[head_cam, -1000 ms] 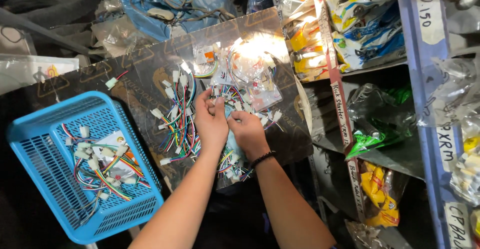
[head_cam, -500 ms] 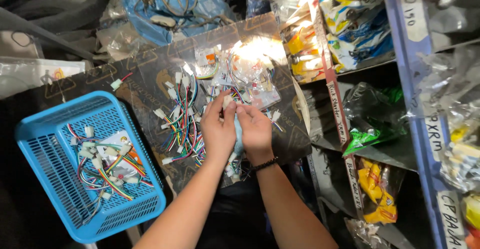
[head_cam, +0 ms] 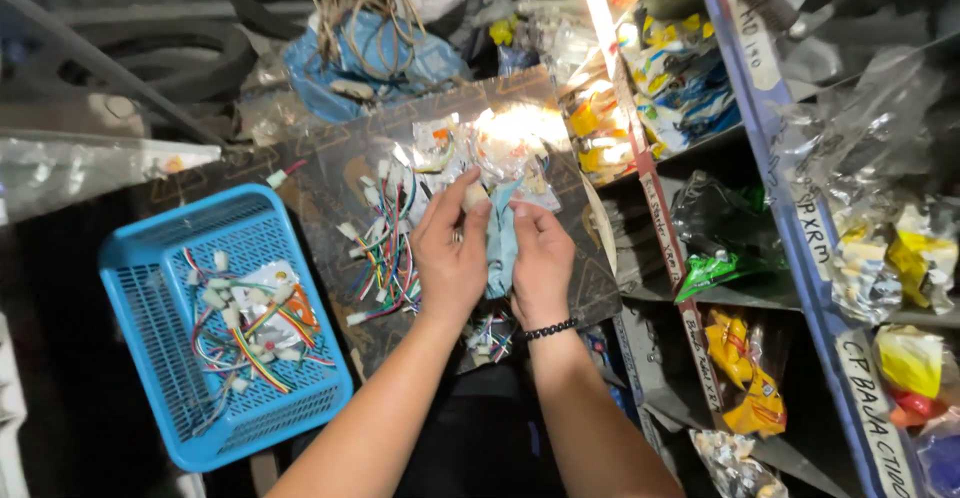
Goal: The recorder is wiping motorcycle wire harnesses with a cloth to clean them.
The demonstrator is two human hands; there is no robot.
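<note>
Left hand (head_cam: 452, 258) and right hand (head_cam: 541, 258) are gripping a pale blue plastic pouch (head_cam: 501, 238) between them, fingers closed narrow on its edges.

Pouch is sitting directly between both hands, above the dark tabletop (head_cam: 330, 173). Loose wire harnesses (head_cam: 385, 248) are lying just left of the left hand; a blue basket (head_cam: 160, 358) holding more is standing further left. Judged risk: small connectors could be spilling out if the pouch is tilting, then tangling in the loose wires. Crowded shelves (head_cam: 800, 218) of bagged parts are rising right of the right hand; lighting is dim.
</note>
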